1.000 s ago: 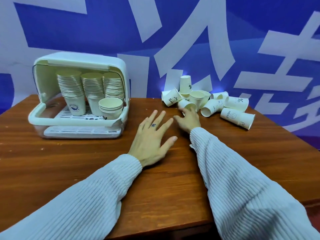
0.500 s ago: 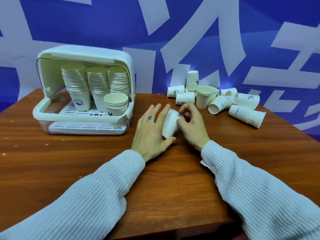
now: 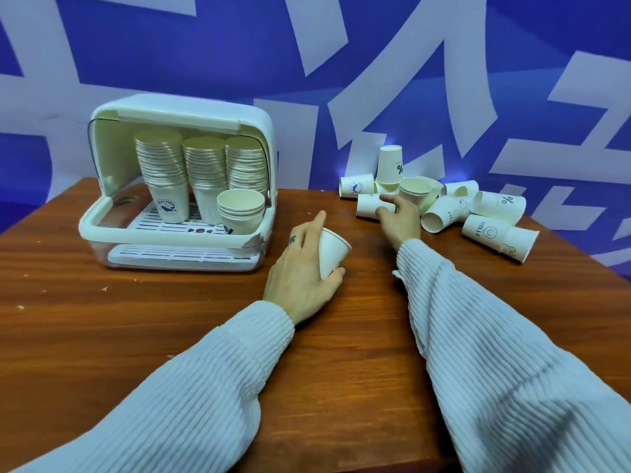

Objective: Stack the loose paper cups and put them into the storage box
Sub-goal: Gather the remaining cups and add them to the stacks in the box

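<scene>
Two hands in pale ribbed sleeves are seen at work over a wooden table (image 3: 102, 336) set against a blue and white backdrop (image 3: 444, 46). A single paper cup (image 3: 332, 251) is gripped in the left hand (image 3: 300, 271), tilted with its open mouth turned up and to the right, the thumb pressed at its base and the fingers wrapped behind it; a small dark mark is visible on one finger. The right hand (image 3: 397, 218) is stretched further back, its thumb and fingers closed around a second cup (image 3: 370, 206) that lies on its side at the near edge of the loose pile (image 3: 444, 203). In that pile, at the far right of the table, about ten cups are scattered, most on their sides, one standing upside down at the back with a percent sign printed on it, another marked "HELLO" lying nearest the table's right edge. At the far left, the storage box (image 3: 177, 233) is shown with its curved lid raised; three tall stacks of inverted cups (image 3: 201, 172) are lined up on its slatted tray, and a short stack of upright cups (image 3: 240, 209) is placed in front of them at the right.
</scene>
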